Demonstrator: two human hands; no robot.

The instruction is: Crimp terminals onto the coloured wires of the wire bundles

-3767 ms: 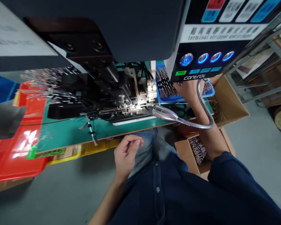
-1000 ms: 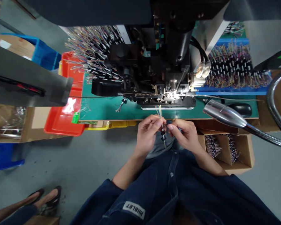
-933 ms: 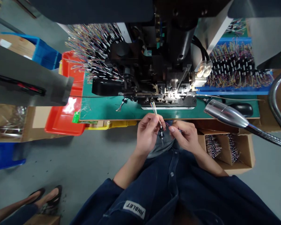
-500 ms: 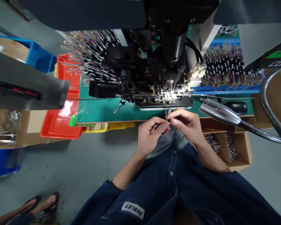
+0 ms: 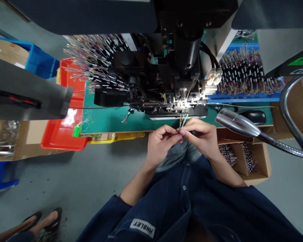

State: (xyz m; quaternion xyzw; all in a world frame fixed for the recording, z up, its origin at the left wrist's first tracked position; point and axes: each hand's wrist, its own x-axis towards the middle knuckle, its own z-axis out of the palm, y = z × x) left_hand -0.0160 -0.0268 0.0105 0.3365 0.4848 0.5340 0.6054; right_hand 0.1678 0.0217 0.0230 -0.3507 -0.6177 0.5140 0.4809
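Between both hands, just in front of the green bench edge, is a small bundle of thin coloured wires [image 5: 183,121], its ends fanned upward. My left hand [image 5: 164,141] pinches the bundle from the left with thumb and forefinger. From the right, my right hand [image 5: 200,136] grips the same wires, fingertips touching those of the left. The lower part of the bundle is mostly hidden by my fingers. Directly beyond the wire ends stands a black bench machine [image 5: 166,101], its metal working head [image 5: 183,102] brightly lit.
A wire piece [image 5: 127,115] lies on the green mat [image 5: 106,121]. Wire bundles are heaped at the back left [image 5: 96,64] and in a blue tray [image 5: 242,97]. A lamp [image 5: 237,122] reaches in from the right. Red trays [image 5: 63,134] sit left; a divided carton [image 5: 264,161] stands lower right.
The wire ends have spread into a wider fan. My right fingertips have come down and in against the left ones, and the bundle's lower ends show less.
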